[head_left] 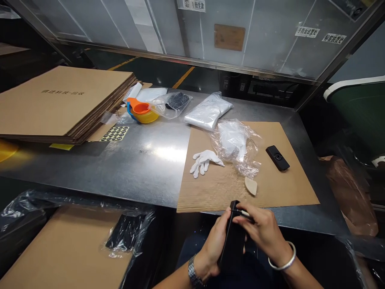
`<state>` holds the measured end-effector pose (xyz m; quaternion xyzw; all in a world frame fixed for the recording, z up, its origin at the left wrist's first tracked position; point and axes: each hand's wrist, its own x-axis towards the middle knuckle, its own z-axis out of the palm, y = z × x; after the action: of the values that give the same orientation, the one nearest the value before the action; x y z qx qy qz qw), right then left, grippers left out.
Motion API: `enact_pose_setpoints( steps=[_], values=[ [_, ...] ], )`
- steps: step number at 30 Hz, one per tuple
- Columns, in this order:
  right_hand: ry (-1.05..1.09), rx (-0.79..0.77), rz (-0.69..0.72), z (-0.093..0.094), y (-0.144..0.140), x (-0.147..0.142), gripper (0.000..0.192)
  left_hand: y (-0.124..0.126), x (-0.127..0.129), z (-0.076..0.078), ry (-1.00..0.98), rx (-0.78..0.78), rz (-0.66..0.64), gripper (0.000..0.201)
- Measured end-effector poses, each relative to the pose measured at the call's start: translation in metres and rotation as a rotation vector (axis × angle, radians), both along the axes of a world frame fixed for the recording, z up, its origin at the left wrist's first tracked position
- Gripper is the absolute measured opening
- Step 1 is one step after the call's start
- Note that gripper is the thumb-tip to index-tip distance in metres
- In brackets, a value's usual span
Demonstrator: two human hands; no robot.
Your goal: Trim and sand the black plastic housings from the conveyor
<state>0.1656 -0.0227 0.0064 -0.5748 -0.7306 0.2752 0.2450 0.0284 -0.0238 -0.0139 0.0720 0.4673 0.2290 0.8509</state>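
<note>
I have the long black device [233, 241] in both hands, held off the near edge of the counter [144, 160], above my lap and just short of the cardboard sheet [279, 184] that covers the counter's right half. My left hand [212, 249] is clenched round the device's lower body from the left, thumb and fingers wrapped about it. My right hand [261, 228] comes over from the right, its fingers [240, 218] closed at the device's top end, pinching a thin pale sliver [244, 212] against it; what that sliver is, I cannot tell.

The device's long axis runs away from me, its far end pointing at the cardboard's near edge and its near end down by my left wrist. So the end being worked lies ahead of my left hand and directly under my right fingertips; the right hand is the nearer one to that end, the left only steadies the body.

On the cardboard sheet, a small beige wedge [251, 186] lies closest, just beyond my hands. Farther back are a white glove [204, 160], a crumpled clear bag [236, 144] and a second black device [277, 157] toward the right edge. A stack of flat cartons [63, 102] fills the far left corner, with an orange and yellow bowl set [142, 112] beside it.
</note>
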Motion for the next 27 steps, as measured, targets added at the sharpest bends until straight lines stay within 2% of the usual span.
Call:
enact_pose_setpoints(
  steps=[5, 8, 9, 12, 17, 20, 23, 25, 27],
  values=[
    [0.090, -0.072, -0.062, 0.002, 0.015, 0.011, 0.027, -0.003, -0.002, -0.002, -0.003, 0.043, -0.064, 0.061],
    [0.129, -0.127, -0.061, -0.002, 0.022, 0.014, 0.020, -0.003, -0.004, 0.000, -0.022, 0.028, -0.101, 0.063],
    [0.126, -0.137, -0.080, -0.006, 0.024, 0.015, 0.027, -0.002, -0.004, 0.001, -0.034, 0.009, -0.110, 0.064],
    [0.082, -0.124, -0.242, -0.024, 0.032, 0.029, 0.042, -0.001, -0.004, 0.005, -0.100, -0.067, -0.143, 0.065],
    [-0.122, -0.067, -0.562, -0.059, 0.041, 0.072, 0.032, 0.004, -0.006, 0.004, -0.219, -0.106, -0.165, 0.069],
    [-0.249, -0.029, -0.652, -0.071, 0.041, 0.088, 0.035, 0.006, -0.007, 0.003, -0.221, -0.126, -0.142, 0.069],
    [-0.307, 0.011, -0.658, -0.070, 0.037, 0.087, 0.037, 0.006, -0.007, 0.003, -0.198, -0.128, -0.096, 0.067],
    [-0.300, 0.023, -0.626, -0.060, 0.028, 0.075, 0.036, 0.006, -0.006, 0.003, -0.168, -0.091, -0.037, 0.065],
    [-0.250, -0.009, -0.526, -0.043, 0.013, 0.057, 0.030, 0.005, -0.006, 0.002, -0.122, -0.024, 0.059, 0.063]
  ],
)
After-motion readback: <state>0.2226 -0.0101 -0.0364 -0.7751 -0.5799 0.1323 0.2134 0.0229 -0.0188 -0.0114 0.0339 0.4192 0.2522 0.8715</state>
